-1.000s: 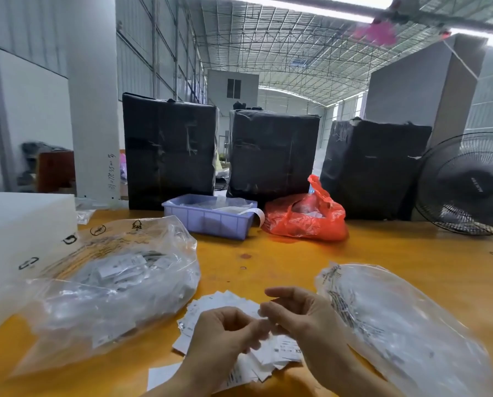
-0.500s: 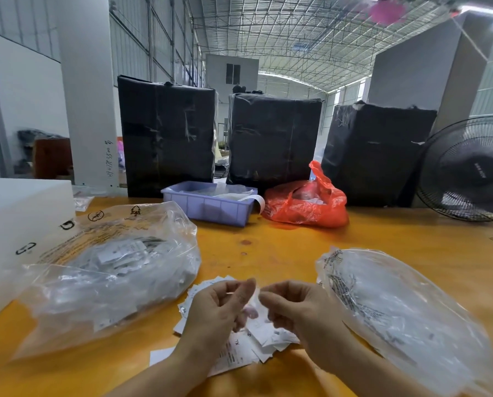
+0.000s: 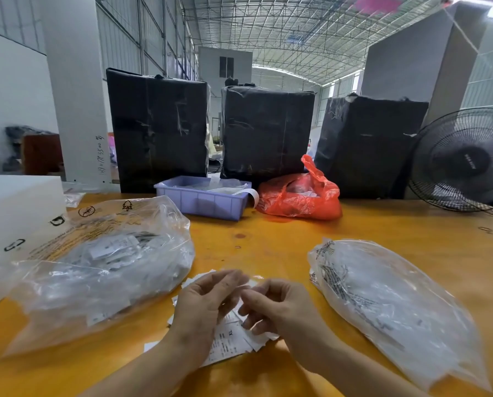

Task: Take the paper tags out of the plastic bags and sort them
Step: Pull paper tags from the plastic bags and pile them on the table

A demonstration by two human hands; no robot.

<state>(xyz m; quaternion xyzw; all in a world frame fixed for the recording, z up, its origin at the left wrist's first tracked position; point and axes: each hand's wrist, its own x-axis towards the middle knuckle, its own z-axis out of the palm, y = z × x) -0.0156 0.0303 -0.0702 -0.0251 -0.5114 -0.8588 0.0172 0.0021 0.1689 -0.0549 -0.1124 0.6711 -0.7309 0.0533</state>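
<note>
Low over the orange table (image 3: 268, 239), my left hand (image 3: 202, 308) and my right hand (image 3: 282, 308) meet fingertip to fingertip. Between them they pinch a small clear plastic bag (image 3: 249, 283), which is blurred. Under the hands lies a loose pile of white paper tags (image 3: 225, 343) with printed text. To the left a big clear plastic bag (image 3: 105, 267) lies stuffed with small bagged tags. Another clear bag (image 3: 382, 305), flatter and holding thin plastic, lies on the right.
A purple tray (image 3: 202, 200) and a red plastic bag (image 3: 299, 200) sit at the back of the table, before three black wrapped bundles (image 3: 159, 130). A black fan (image 3: 465, 159) stands at the right, a white box (image 3: 10, 222) at the left.
My left hand opened away from the right half a second ago and has now closed back against it. The camera has tilted up a little.
</note>
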